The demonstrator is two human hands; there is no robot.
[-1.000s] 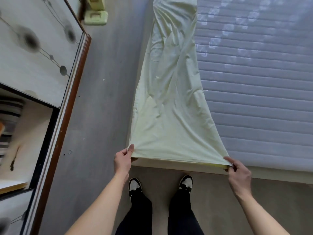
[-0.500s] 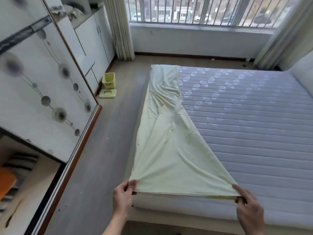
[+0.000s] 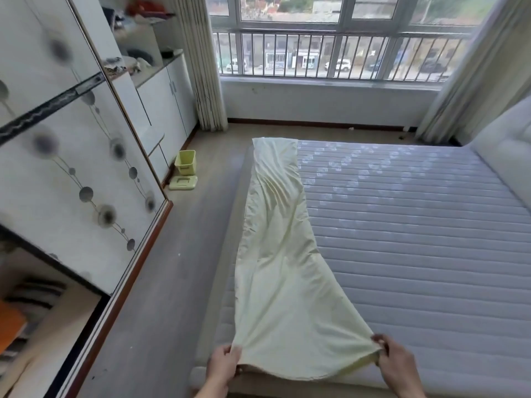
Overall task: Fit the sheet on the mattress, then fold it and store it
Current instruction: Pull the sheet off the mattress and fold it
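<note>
Sheet: the pale yellow sheet (image 3: 275, 254) lies folded into a long narrow strip along the left edge of the mattress (image 3: 416, 239), running from the near end toward the window (image 3: 330, 38).
Left hand: the left hand (image 3: 222, 366) pinches the near left corner of the strip, fingers curled on the cloth.
Right hand: the right hand (image 3: 398, 366) pinches the near right corner, thumb and fingers closed on the hem; the near edge sags a little between the two hands.
Mattress: bare and quilted across most of its top, with no sheet stretched over it.
Done so far: the sheet looks already off the mattress and folded lengthwise, though how many layers it has is hard to tell.
Left to do: probably folding the strip end to end into a small bundle, then storing it, perhaps in the wardrobe (image 3: 71, 168) on the left.
Other: a yellow bin (image 3: 186, 162) stands on the floor (image 3: 178, 268) near the cupboards.
</note>
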